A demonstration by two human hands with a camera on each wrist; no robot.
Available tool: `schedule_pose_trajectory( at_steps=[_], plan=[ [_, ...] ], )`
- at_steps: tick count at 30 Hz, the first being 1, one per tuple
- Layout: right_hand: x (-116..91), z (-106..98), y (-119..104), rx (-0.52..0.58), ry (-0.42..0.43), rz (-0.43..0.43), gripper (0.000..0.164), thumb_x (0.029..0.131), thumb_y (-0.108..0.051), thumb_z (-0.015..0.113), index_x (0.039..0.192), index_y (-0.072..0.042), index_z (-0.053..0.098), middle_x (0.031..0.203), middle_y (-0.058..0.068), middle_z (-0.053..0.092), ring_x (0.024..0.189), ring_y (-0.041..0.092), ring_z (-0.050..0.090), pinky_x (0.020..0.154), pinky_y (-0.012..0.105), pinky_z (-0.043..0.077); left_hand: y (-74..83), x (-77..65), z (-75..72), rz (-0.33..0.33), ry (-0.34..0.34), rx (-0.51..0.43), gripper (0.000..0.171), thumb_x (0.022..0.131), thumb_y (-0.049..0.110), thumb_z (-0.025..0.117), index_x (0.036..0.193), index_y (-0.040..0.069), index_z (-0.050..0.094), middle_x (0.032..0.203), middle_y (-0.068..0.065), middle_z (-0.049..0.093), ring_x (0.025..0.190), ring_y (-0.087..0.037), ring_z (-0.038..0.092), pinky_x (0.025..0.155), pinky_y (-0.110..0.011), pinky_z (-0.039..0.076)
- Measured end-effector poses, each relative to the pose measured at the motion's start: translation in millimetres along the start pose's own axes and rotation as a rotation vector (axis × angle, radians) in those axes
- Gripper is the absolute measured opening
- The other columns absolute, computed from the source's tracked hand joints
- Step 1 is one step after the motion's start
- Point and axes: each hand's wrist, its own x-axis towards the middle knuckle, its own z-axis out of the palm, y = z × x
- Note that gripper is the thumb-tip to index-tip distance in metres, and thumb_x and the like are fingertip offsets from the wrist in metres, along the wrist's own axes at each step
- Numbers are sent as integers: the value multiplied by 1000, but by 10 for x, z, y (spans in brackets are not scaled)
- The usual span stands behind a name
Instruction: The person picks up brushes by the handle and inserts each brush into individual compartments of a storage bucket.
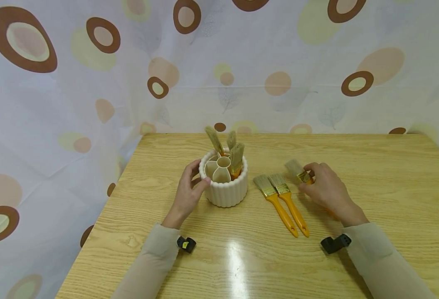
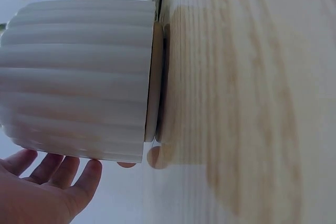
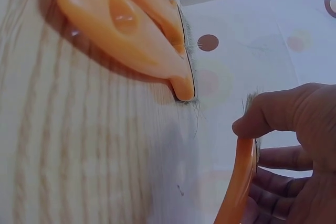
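I count six paintbrushes (image 1: 282, 212) on my feeds: three with bristles rising from the holder (image 1: 225, 196), two lying side by side on the table (image 1: 388, 178), and one pinched in the right hand (image 1: 329, 191); I have just one holder, with one round tube (image 1: 223, 162) at its centre, though I cannot tally its compartments, as brushes cover some. I also count one table; two hands, the right one and the left hand (image 1: 188, 192); two sleeves (image 1: 380, 253); and two black wrist cameras (image 1: 335, 243), one per arm.
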Motion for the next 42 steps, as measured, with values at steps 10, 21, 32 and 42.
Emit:
schedule_pose_trajectory(
  at_steps=[10,21,32,42],
  plan=[
    [-20,-13,-32,17,40,-5,56,84,-20,66,129,7,48,109,23,49,86,32,51,65,40,44,-27,6,-5,7,2,-9,54,93,-1,53,141,-10,29,139,-28,37,129,-39,38,104,-51,35],
    [-32,-32,-56,30,74,-22,58,83,-19,67,131,7,46,106,20,49,82,30,50,62,37,42,-22,4,-2,3,15,1,55,92,-1,54,140,-13,29,138,-30,38,128,-40,39,104,-52,35],
    [-59,-41,-101,49,157,-41,56,84,-18,67,131,4,48,108,19,48,82,29,49,61,35,40,-364,53,-16,32,35,-5,56,94,3,55,144,-1,31,141,-21,38,129,-33,40,104,-48,36],
    [-69,-48,-129,61,215,-62,53,82,-15,67,129,3,50,105,18,49,81,29,50,63,36,41,-385,48,-10,49,34,-5,56,93,3,55,144,-2,31,141,-21,36,129,-34,40,104,-50,36]
  ],
)
